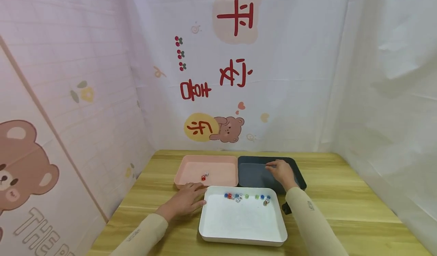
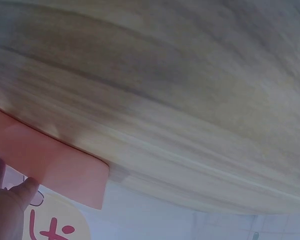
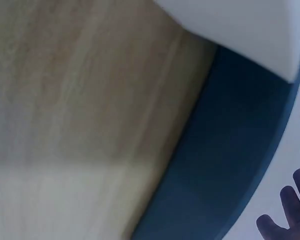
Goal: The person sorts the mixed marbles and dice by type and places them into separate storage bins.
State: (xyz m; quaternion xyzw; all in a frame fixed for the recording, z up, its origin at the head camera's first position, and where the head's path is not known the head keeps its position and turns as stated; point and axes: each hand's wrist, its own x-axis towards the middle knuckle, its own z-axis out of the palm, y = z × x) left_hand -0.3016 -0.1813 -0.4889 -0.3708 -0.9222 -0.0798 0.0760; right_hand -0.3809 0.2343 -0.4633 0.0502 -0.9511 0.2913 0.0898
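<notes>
Dice [image 1: 229, 196] lie along the far side of the white tray [image 1: 242, 225]; the left hand [image 1: 186, 200], loosely spread, rests at its left edge; whether the right hand [image 1: 284, 173], above the dark tray [image 1: 250, 172], pinches anything I cannot tell; a low release should limit bouncing

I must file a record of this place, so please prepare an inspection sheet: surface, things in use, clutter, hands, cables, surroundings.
Surface: wood-grain table.
Things in use: white tray, small mixed-colour pieces towards its far side; pink tray, red die and pale piece inside; dark tray beside it.
Clutter: black object right of white tray, unidentified.
Hands: left hand by white tray's far left corner; right hand over dark tray, no piece seen in it.
Cables: nothing seen.
Surroundings: printed cloth behind.
</notes>
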